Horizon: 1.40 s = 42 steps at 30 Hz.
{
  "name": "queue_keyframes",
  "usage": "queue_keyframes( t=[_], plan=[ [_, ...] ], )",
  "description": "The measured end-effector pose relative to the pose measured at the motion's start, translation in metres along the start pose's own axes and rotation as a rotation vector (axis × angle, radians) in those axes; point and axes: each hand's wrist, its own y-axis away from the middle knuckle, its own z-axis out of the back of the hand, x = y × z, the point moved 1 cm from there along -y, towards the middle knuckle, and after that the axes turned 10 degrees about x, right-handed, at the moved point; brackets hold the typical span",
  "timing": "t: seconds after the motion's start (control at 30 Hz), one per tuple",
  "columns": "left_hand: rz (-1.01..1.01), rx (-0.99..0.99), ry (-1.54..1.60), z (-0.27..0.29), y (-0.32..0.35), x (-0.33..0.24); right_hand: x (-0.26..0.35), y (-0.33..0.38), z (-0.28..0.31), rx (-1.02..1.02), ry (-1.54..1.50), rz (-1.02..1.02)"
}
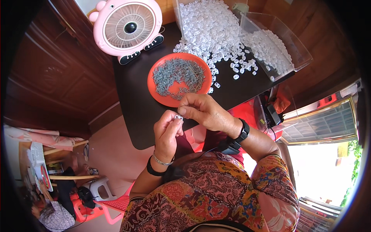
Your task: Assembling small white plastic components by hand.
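**One ring in hand, a heap to go**

While both hands meet over the table edge [131, 116], you have one small white ring [178, 117] caught between them. Your left hand [167, 133] pinches it from below with thumb and forefinger; your right hand [203, 110] closes its fingertips onto the same piece from above, other fingers curled in. Just beyond your knuckles sits the orange plate [154, 83], heaped with small grey pins [178, 74]. Further back, loose white rings [208, 31] spill across the table, and a clear tray [297, 50] holds another lot. By my reading, you're mid-piece: plenty of rings and pins remain, so most of the work looks ahead of you. Whether a pin is already seated, I cannot tell.
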Motion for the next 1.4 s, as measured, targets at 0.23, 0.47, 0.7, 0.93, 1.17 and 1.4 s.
queue_keyframes(
  t=[0.23, 0.47, 0.7, 0.93, 1.17, 1.4],
  plan=[
    [0.022, -0.128, 0.257, 0.002, -0.041, -0.005, -0.009, -0.033, 0.017, -0.194, -0.203, -0.031],
    [-0.023, -0.198, 0.194, 0.035, -0.019, -0.009, -0.001, -0.02, 0.025, -0.202, -0.038, 0.037],
    [0.096, -0.102, -0.001, 0.021, -0.008, -0.008, -0.002, -0.006, 0.016, -0.216, 0.095, -0.02],
    [0.092, 0.003, -0.037, 0.008, 0.0, -0.001, -0.01, 0.008, -0.004, -0.145, -0.164, 0.012],
    [0.077, 0.018, -0.127, 0.001, 0.001, -0.004, -0.009, 0.011, -0.012, -0.13, -0.203, 0.018],
    [0.08, 0.017, -0.133, -0.001, 0.001, -0.004, -0.01, 0.014, -0.012, -0.156, -0.189, 0.029]
  ],
)
